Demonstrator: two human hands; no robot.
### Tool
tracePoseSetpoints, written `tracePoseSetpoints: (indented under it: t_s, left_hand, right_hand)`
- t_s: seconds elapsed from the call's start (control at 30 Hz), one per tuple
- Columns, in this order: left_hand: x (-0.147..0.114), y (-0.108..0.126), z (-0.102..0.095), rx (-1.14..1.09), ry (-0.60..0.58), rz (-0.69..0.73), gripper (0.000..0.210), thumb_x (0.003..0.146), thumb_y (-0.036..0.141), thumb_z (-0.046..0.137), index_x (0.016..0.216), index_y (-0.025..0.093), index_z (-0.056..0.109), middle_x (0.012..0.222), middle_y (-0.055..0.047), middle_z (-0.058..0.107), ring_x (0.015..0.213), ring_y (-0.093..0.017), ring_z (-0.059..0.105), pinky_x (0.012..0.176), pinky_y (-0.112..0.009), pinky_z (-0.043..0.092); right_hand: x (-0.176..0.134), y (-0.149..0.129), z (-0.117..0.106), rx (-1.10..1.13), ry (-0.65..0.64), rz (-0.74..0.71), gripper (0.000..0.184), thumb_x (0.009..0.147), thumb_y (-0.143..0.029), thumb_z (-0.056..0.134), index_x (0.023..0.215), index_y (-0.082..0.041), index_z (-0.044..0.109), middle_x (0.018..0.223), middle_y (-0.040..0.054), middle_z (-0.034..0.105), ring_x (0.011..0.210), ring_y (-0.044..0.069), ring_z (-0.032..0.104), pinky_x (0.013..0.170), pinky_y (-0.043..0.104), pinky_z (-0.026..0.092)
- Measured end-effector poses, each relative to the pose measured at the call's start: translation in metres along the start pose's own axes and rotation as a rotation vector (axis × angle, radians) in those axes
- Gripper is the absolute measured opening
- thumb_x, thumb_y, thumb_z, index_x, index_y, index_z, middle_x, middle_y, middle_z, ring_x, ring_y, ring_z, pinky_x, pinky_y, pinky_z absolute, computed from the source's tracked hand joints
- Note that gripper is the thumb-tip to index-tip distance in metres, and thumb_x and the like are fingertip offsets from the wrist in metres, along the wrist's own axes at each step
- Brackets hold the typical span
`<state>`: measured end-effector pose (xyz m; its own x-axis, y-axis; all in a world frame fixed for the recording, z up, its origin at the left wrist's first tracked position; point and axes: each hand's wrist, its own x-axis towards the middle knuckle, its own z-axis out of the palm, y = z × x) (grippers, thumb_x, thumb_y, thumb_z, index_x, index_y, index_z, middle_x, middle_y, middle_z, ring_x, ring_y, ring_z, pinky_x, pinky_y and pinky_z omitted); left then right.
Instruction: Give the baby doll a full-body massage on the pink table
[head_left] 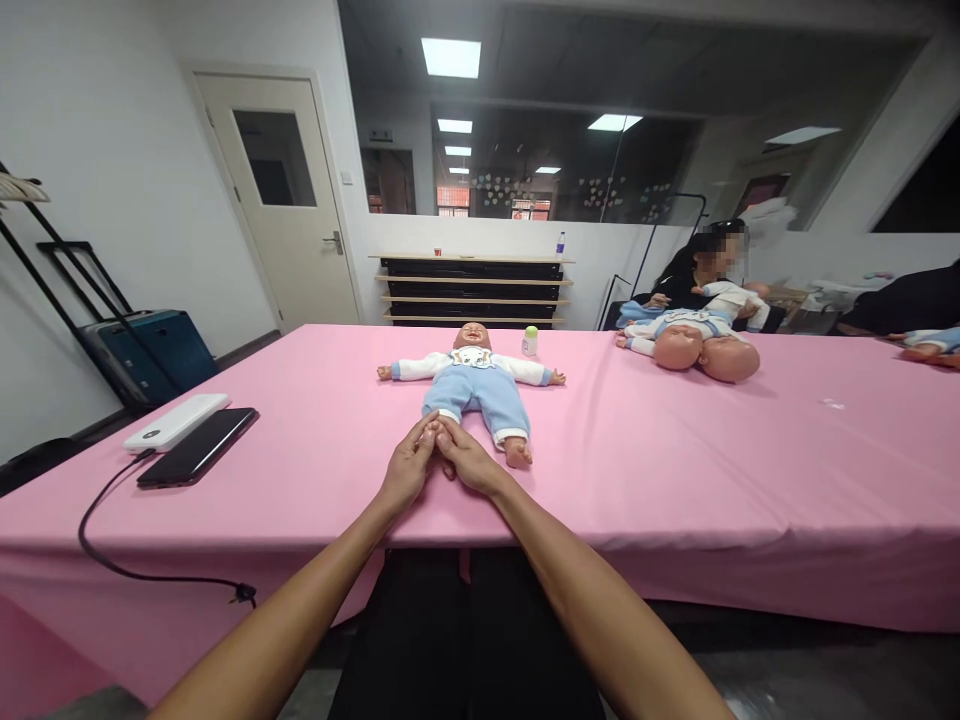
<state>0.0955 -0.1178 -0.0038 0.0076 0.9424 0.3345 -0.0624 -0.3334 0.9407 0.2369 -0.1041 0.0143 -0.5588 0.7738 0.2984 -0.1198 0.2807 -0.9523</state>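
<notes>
A baby doll [474, 385] in a white top and light blue trousers lies on its back on the pink tablecloth, arms spread and feet toward me. My left hand [410, 462] and my right hand [466, 458] are closed together around the doll's foot on the left side, fingertips meeting on top. Most of that foot is hidden between them. The doll's other foot [517, 452] rests free on the cloth to the right. Beyond the doll's arm stands a small white bottle with a green cap [530, 341].
On the left lie a white power bank [178, 421] and a black phone [199, 448], with a cable hanging over the table edge. More dolls [705, 350] lie at the right, where another person [694, 275] handles one. A suitcase [150, 355] stands beyond the left side.
</notes>
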Motion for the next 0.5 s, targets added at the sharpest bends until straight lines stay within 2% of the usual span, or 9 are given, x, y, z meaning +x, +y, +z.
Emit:
tracePoseSetpoints:
  t_s: [0.13,0.23,0.33,0.4,0.5]
  left_hand:
    - [0.0001,0.0002,-0.0011,0.045,0.042,0.016,0.056,0.091,0.051,0.048,0.137,0.019,0.051,0.140,-0.010,0.052,0.130,-0.025,0.047,0.111,-0.043,0.035]
    - [-0.0001,0.0001,0.0004,0.032,0.049,-0.001,0.059,0.089,0.053,0.051,0.137,0.019,0.051,0.142,-0.011,0.049,0.125,-0.027,0.052,0.104,-0.042,0.044]
    - [-0.0008,0.0010,0.0035,-0.043,-0.031,-0.049,0.064,0.090,0.055,0.048,0.143,0.020,0.043,0.141,-0.013,0.050,0.096,-0.024,0.067,0.085,-0.043,0.055]
    - [-0.0017,0.0017,0.0051,-0.093,-0.081,-0.082,0.069,0.090,0.057,0.047,0.147,0.021,0.036,0.137,-0.015,0.053,0.078,-0.020,0.068,0.074,-0.043,0.057]
    - [-0.0029,0.0021,0.0054,-0.091,-0.096,-0.105,0.074,0.087,0.056,0.052,0.149,0.021,0.033,0.133,-0.016,0.056,0.072,-0.018,0.067,0.074,-0.042,0.058]
  right_hand:
    - [0.0009,0.0040,0.0017,-0.004,0.017,-0.025,0.043,0.096,-0.051,0.041,0.128,-0.023,0.046,0.066,-0.0068,0.041,0.046,0.006,0.033,0.043,0.018,0.030]
    - [0.0045,0.0078,0.0032,0.028,0.073,-0.035,0.039,0.095,-0.053,0.043,0.118,-0.022,0.049,0.064,-0.0076,0.040,0.043,0.005,0.032,0.040,0.018,0.028]
    - [0.0078,0.0087,0.0027,0.083,0.081,-0.046,0.036,0.093,-0.054,0.045,0.107,-0.021,0.051,0.062,-0.0083,0.038,0.041,0.005,0.031,0.037,0.019,0.027]
    - [0.0087,0.0078,0.0016,0.111,0.079,-0.054,0.035,0.092,-0.054,0.047,0.103,-0.020,0.050,0.064,-0.0081,0.039,0.040,0.004,0.031,0.036,0.019,0.028]
    - [0.0085,0.0059,0.0002,0.111,0.091,-0.050,0.037,0.091,-0.055,0.048,0.102,-0.020,0.050,0.063,-0.0084,0.039,0.040,0.005,0.033,0.036,0.019,0.029]
